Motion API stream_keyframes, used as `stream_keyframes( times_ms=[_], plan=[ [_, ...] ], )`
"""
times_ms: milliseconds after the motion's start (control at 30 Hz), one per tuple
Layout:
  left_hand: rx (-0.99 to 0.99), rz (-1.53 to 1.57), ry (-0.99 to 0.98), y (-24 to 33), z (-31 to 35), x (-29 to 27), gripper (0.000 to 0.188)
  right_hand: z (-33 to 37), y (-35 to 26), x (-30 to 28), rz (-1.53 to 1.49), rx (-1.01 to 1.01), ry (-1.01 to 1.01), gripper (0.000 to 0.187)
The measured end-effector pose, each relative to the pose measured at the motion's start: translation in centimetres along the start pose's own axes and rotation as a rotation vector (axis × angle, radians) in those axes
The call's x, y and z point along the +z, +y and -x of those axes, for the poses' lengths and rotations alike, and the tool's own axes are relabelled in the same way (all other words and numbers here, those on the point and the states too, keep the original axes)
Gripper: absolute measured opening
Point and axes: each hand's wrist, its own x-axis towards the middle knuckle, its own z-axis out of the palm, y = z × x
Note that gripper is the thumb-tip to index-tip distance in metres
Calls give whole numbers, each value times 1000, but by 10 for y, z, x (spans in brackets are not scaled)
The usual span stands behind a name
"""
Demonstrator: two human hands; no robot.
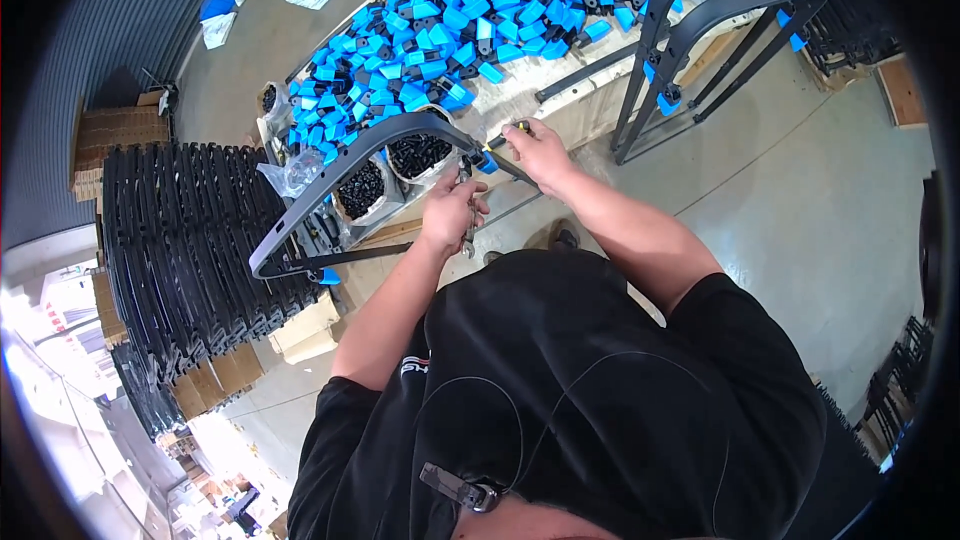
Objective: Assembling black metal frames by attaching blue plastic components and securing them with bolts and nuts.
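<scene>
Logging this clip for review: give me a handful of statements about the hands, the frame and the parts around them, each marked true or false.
1. Both hands work at the dark curved frame. True.
2. The right hand holds a yellow-and-black handled tool. True.
3. The table carries a heap of red parts. False: the plastic parts are blue.
4. The left hand is empty and hangs at the person's side. False: it is raised at the frame, gripping a metal tool.
5. Two assembled frames lean at the table's right end. True.
</scene>
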Motion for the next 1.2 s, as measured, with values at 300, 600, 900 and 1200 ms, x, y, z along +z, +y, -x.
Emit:
stream_keyframes(
  times_ms=[300,600,900,1200],
  plan=[
    [-90,198,-129,25,3,-1,53,-22,7,-11,295,48,-3,40],
    [114,-397,-110,-42,-25,2,24,-9,-63,1,401,549,-203,47],
    [-294,709,-382,16,-15,-13,29,-15,-16,-4,158,319,-91,35],
    [-572,940,-540,13,-36,-33,23,-3,-9,14,640,106,49,57]
  ],
)
